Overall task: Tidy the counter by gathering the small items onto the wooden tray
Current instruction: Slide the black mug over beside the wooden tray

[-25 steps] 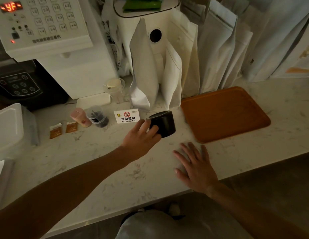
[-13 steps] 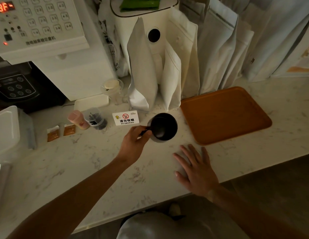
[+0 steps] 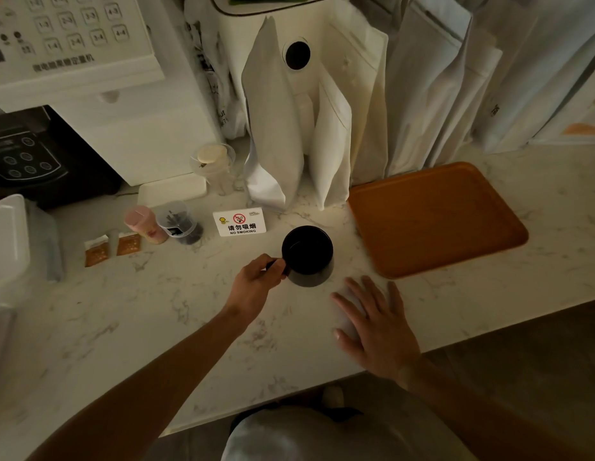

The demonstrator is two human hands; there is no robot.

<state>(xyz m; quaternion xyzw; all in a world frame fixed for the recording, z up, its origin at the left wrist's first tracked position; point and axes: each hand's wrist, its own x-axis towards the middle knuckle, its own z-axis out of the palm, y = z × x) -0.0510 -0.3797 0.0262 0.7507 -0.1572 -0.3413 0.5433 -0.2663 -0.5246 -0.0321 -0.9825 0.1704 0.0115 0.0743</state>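
Where the left hand [image 3: 256, 282] pinches it, the black mug [image 3: 307, 256] handle is hidden.

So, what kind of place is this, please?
Probably a drinks shop or café counter: a white dispensing machine with numbered buttons, many white stand-up pouches, and a NO SMOKING sign on the marble counter.

Left hand [image 3: 256, 283], centre frame: fingers curled and pinched on the handle of a black cup [image 3: 307, 256]; forearm is extended from lower left. Right hand [image 3: 377, 322], lower right of centre: laid palm-down, fingers spread straight.
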